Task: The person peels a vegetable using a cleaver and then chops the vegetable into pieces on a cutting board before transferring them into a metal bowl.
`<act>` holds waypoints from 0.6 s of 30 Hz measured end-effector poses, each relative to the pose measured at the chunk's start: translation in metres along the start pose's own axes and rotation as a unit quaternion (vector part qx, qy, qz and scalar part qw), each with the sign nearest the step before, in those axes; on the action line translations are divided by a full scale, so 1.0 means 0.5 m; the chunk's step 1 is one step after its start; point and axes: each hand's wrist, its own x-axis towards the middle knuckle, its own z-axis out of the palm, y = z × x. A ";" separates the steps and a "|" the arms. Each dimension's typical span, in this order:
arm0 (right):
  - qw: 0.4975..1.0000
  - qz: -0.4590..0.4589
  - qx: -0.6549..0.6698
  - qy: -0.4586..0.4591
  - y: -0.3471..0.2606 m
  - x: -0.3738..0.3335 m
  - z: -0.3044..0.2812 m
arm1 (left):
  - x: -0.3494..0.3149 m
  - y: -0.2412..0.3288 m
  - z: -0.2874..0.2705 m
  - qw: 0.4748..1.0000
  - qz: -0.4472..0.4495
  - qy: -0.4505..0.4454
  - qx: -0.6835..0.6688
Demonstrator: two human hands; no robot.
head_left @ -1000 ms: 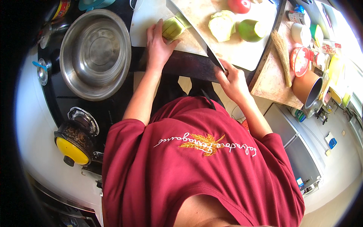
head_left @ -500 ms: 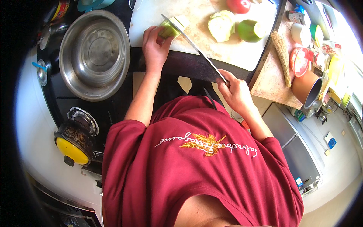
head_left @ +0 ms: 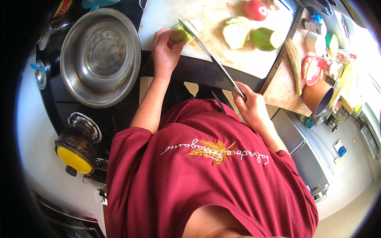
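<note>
My left hand (head_left: pixel 166 52) grips a green-skinned, pale-fleshed vegetable piece (head_left: pixel 182 35) at the near left of the white cutting board (head_left: pixel 210 25). In my right hand (head_left: pixel 252 104) is the handle of a long kitchen knife (head_left: pixel 216 59). Its blade slants up to the left, and the tip end lies across the vegetable piece, close to my left fingers. Further right on the board are a pale green cabbage-like chunk (head_left: pixel 237 32), a green vegetable with a cut pale end (head_left: pixel 265 39) and a red tomato (head_left: pixel 256 10).
A large steel basin (head_left: pixel 100 85) stands left of the board. Below it is a dark pot with a yellow lid (head_left: pixel 73 159). On the wooden surface at the right are a straw whisk (head_left: pixel 293 65), a red-rimmed bowl (head_left: pixel 312 69) and a brown pot (head_left: pixel 317 96).
The view has shifted a little, so the board and its contents appear further right. Both hands keep their grips, and the blade still crosses the vegetable piece.
</note>
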 end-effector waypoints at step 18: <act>0.999 -0.001 -0.039 -0.022 -0.015 0.048 0.017 | 0.000 -0.013 -0.002 1.000 -0.016 -0.006 -0.016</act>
